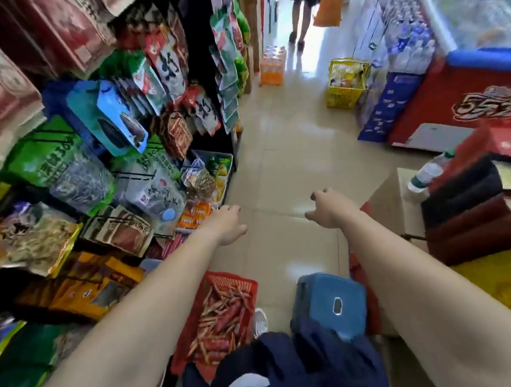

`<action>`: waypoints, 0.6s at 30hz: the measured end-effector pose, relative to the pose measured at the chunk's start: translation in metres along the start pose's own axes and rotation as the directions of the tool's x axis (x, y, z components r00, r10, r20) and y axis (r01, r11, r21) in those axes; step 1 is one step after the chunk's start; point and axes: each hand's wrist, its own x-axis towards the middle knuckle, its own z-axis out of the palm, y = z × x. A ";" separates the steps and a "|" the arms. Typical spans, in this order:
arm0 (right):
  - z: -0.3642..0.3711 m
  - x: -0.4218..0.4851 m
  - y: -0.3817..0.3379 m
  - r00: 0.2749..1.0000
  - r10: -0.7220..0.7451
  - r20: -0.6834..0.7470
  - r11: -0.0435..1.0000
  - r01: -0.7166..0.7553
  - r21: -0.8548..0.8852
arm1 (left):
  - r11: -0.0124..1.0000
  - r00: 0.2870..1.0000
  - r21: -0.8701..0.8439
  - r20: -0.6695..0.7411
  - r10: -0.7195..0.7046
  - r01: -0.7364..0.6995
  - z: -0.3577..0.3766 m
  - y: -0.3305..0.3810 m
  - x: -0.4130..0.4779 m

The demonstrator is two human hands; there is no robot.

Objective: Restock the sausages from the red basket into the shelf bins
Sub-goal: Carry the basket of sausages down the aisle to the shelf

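— What do we have at our feet?
— We see the red basket (237,279) on the floor (276,163) under our left arm, heaped with red-wrapped sausages (224,316). A blue stool (330,303) stands just beside it, to the right.
— And our hands?
— We hold both out in front, nothing in either. Our left hand (228,223) is beside the orange packets (195,214) low on the shelf (197,50); whether it touches them we cannot tell. Our right hand (327,208) is over bare floor, fingers loosely curled.
— Further off?
— We see a yellow basket (346,86) down the aisle, and a person's legs (300,21) beyond it.
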 end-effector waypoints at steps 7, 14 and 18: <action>-0.059 0.099 -0.058 0.998 -0.069 0.010 0.997 0.069 -0.028 | 0.987 0.997 -0.139 -0.007 -0.082 0.080 -0.064 -0.045 0.078; -0.095 0.211 -0.129 0.974 -0.214 0.077 0.965 0.223 -0.137 | 0.935 0.973 -0.272 0.016 -0.230 0.225 -0.095 -0.096 0.139; -0.104 0.279 -0.184 0.923 -0.351 0.156 0.900 0.378 -0.215 | 0.850 0.926 -0.381 0.053 -0.373 0.364 -0.101 -0.125 0.167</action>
